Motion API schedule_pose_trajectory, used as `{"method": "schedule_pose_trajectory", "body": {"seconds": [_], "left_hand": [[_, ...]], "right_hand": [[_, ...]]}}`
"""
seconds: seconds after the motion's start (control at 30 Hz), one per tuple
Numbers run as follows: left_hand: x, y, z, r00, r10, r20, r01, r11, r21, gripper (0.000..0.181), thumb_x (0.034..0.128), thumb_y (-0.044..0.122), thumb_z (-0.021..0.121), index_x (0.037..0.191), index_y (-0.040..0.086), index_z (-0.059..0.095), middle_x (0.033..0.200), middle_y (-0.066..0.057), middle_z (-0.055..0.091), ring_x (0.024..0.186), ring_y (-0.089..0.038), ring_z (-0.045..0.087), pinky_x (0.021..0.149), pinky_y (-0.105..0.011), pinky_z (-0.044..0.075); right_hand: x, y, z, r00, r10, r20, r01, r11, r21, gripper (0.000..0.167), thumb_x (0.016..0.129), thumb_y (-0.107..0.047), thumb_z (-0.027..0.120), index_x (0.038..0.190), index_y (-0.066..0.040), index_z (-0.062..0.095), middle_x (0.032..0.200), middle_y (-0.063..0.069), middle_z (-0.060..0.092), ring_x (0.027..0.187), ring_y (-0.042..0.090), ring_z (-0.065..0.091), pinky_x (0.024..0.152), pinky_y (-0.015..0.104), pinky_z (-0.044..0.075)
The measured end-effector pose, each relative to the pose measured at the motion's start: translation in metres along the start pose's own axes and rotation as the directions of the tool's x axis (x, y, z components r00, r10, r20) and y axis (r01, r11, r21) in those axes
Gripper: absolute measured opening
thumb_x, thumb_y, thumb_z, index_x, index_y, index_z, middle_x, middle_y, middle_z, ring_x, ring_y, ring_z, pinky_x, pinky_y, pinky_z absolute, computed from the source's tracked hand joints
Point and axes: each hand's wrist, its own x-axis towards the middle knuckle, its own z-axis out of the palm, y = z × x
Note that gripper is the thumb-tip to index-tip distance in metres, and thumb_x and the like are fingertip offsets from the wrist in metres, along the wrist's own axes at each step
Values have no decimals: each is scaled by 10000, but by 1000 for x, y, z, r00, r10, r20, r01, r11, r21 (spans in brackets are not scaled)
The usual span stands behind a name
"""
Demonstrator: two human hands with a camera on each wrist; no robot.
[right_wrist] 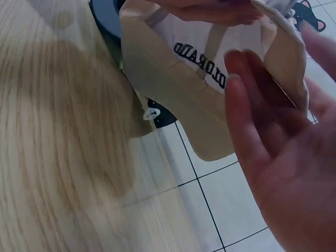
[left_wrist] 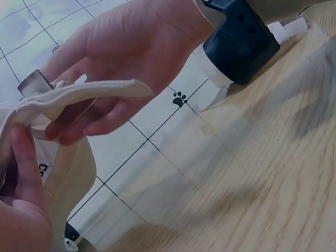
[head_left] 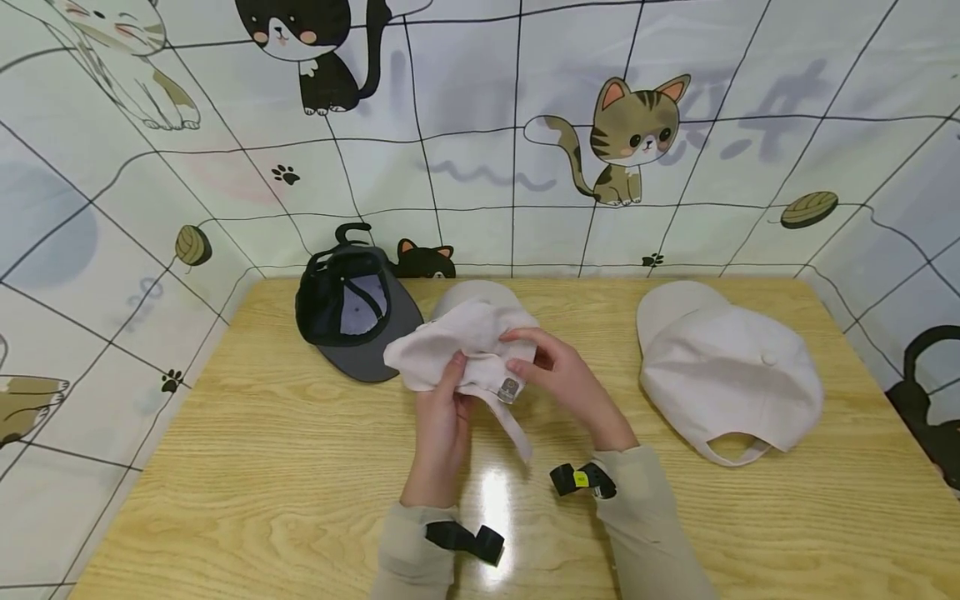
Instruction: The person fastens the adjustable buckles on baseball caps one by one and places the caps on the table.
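Hands both grip a pale cap, sleeved forearms angled inward above the table.

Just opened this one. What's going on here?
A person is handling a pale cap above a wooden table. The left hand grips it from below, and the right hand is at its right edge, near a small tag. One end of its strap hangs loose. A dark cap lies to the left, and another pale cap lies to the right.
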Motion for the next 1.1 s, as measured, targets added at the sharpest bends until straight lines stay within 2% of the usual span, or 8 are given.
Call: {"method": "schedule_pose_trajectory", "body": {"seconds": [0.17,0.37,0.53,0.63,0.73,0.87,0.93,1.1], "left_hand": [[1,0,1,1000,24,14,-24,999,-21,398,867,104,584,1207,52,384,1079,-96,503,878,-152,579,745,-243,492],[3,1,1,996,80,42,-79,997,-22,366,890,91,544,1211,50,373,1136,-114,472,984,-194,531,852,-298,452],[3,1,2,994,108,-1,-108,994,16,377,906,108,519,1245,75,360,1166,-106,455,1058,-204,476,921,-327,399],[3,2,4,992,121,-41,-119,992,47,389,913,158,513,1267,96,368,1195,-101,447,1092,-197,449,946,-320,369],[2,3,6,991,125,-41,-122,991,56,402,924,215,491,1296,124,369,1227,-105,430,1116,-201,430,951,-321,356],[0,3,9,995,102,17,-103,994,41,396,946,257,437,1317,145,353,1254,-114,405,1142,-223,416,952,-345,355],[0,3,9,995,91,47,-93,995,33,387,956,266,411,1313,131,352,1264,-115,398,1158,-228,409,958,-353,351],[1,3,8,987,90,130,-89,996,-16,381,975,258,359,1306,73,329,1300,-121,364,1210,-225,356,1000,-354,298]], "right_hand": [[-1,-8,6,993,35,111,-30,998,-46,388,795,-81,670,1154,-46,527,1058,100,529,804,173,536,683,284,474],[5,17,6,967,86,239,-74,996,-59,442,732,-174,743,1084,-137,479,946,83,505,620,153,490,572,269,432],[5,22,9,951,69,301,-51,997,-65,457,712,-236,758,1052,-157,463,815,65,493,518,123,425,497,253,381],[6,22,12,945,72,318,-51,996,-74,442,711,-257,757,1041,-172,476,779,58,521,538,136,473,511,268,408],[6,22,16,941,97,324,-77,994,-72,366,738,-254,736,1004,-162,503,712,64,564,560,226,542,527,307,450],[7,18,21,944,123,307,-109,992,-63,251,783,-190,696,955,-111,531,606,92,560,584,365,563,505,341,466],[6,12,22,949,127,289,-112,991,-66,243,786,-155,692,958,-85,534,621,98,559,599,390,559,512,374,472],[5,-4,24,968,122,221,-99,989,-113,317,773,-129,702,1017,-64,510,738,93,559,613,251,558,552,368,478]]}}
